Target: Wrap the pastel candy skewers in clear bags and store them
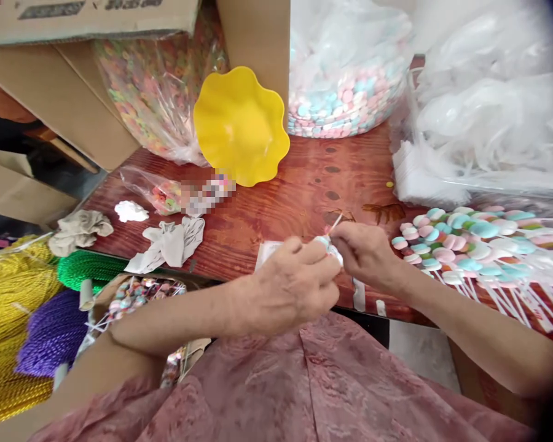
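In the middle of the head view my hands meet over the near edge of the red-brown wooden table. The fingers of my left hand are curled around pale blue and white candies, partly hidden by the knuckles. My right hand pinches a thin white stick close beside them, its tip slanting up. To the right lies a pile of candy skewers, pink, blue and white discs on white sticks. A white slip of paper shows behind my left hand.
Behind stand a yellow scalloped bowl, a bag of pastel candies, another candy bag and a cardboard box. Clear plastic bags fill the right. Crumpled gloves lie left, above yellow and purple cord bundles.
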Motion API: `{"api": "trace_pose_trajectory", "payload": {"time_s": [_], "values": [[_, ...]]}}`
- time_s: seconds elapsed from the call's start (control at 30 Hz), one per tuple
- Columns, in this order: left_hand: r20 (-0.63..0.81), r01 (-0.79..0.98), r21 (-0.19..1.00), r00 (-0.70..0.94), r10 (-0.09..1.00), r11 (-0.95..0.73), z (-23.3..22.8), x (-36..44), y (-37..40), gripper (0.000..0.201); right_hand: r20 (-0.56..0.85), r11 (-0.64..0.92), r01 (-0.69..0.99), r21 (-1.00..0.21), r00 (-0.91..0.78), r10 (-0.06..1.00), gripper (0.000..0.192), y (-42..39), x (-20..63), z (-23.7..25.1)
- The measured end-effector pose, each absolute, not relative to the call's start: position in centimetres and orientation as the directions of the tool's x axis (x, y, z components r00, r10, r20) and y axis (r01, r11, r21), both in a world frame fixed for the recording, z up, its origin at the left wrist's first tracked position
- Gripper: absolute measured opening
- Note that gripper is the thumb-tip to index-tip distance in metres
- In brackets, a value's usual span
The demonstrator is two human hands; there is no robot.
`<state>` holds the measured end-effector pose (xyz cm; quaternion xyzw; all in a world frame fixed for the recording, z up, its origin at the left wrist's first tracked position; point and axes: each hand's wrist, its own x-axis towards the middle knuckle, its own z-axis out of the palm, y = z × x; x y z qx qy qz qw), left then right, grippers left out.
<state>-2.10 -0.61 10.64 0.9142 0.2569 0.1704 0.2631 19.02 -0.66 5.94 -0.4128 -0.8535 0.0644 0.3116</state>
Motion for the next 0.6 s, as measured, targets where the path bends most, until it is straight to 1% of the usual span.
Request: {"api": "trace_pose_trajectory", "payload": {"time_s": [0.03,0.07,0.1,0.13,0.17,0.2,0.23,0.27,0.3,0.33,0.37,0.4,0.43,0.47,0.5,0.53,0.6], "values": [[0.164,0.358,0.617,0.813,0.559,-0.701,9.6,-1.9,-0.9,0.019,0.46,0.569,0.642,-0.515,-0.353,0.815,0.021,-0.6,18.8,6.1],[0.119,0.357,0.702,0.794,0.596,-0.616,8.4,-1.9,-0.9,0.02,0.42,0.494,0.59,-0.639,-0.271,0.866,0.02,-0.8,18.4,6.3],[0.058,0.36,0.806,0.742,0.668,-0.47,7.2,-1.9,-0.5,0.023,0.375,0.442,0.52,-0.731,-0.236,0.897,0.019,-1.1,17.9,6.5],[0.004,0.331,0.894,0.668,0.744,-0.301,6.1,-2.0,0.0,0.029,0.335,0.415,0.45,-0.791,-0.248,0.909,0.017,-1.6,17.1,6.5],[-0.033,0.265,0.95,0.608,0.793,-0.163,5.3,-2.2,0.5,0.034,0.304,0.408,0.389,-0.826,-0.302,0.903,0.016,-2.1,16.4,6.4],[-0.039,0.19,0.978,0.566,0.823,-0.084,4.8,-2.5,0.9,0.035,0.287,0.411,0.344,-0.844,-0.359,0.888,0.016,-2.5,15.7,6.1],[-0.014,0.128,0.99,0.541,0.841,-0.066,4.6,-2.9,1.1,0.033,0.281,0.422,0.324,-0.847,-0.401,0.872,0.016,-2.7,15.0,5.8],[0.032,0.085,0.992,0.526,0.85,-0.091,4.6,-3.2,1.1,0.032,0.296,0.448,0.339,-0.828,-0.414,0.861,0.017,-2.8,14.4,5.4],[0.083,0.054,0.991,0.501,0.861,-0.126,4.8,-3.6,0.9,0.035,0.339,0.494,0.383,-0.78,-0.404,0.849,0.017,-2.6,14.0,5.0],[0.111,0.027,0.99,0.461,0.88,-0.139,5.0,-4.0,0.6,0.044,0.407,0.557,0.447,-0.7,-0.393,0.825,0.017,-2.4,13.5,4.6],[0.106,-0.007,0.994,0.402,0.91,-0.113,5.3,-4.5,0.2,0.054,0.486,0.629,0.51,-0.588,-0.399,0.778,0.017,-2.1,13.1,4.2],[0.066,-0.054,0.997,0.333,0.941,-0.05,5.4,-5.1,-0.4,0.063,0.561,0.695,0.555,-0.456,-0.427,0.709,0.018,-1.8,12.6,3.9],[-0.01,-0.108,0.993,0.287,0.958,0.042,5.6,-5.8,-0.9,0.068,0.622,0.75,0.574,-0.328,-0.466,0.629,0.019,-1.5,12.0,3.7],[-0.107,-0.152,0.976,0.278,0.955,0.153,5.7,-6.6,-1.5,0.07,0.666,0.789,0.57,-0.227,-0.5,0.553,0.02,-1.4,11.4,3.5],[-0.206,-0.179,0.947,0.303,0.93,0.268,5.9,-7.5,-2.2,0.068,0.697,0.817,0.553,-0.162,-0.522,0.491,0.021,-1.4,10.8,3.4],[-0.29,-0.196,0.907,0.349,0.891,0.373,6.1,-8.4,-2.9,0.063,0.717,0.835,0.536,-0.126,-0.532,0.45,0.022,-1.4,10.1,3.4],[-0.388,-0.225,0.828,0.432,0.814,0.513,6.6,-10.4,-4.4,0.051,0.731,0.86,0.5,-0.103,-0.548,0.406,0.02,-1.7,8.7,3.3]]}}
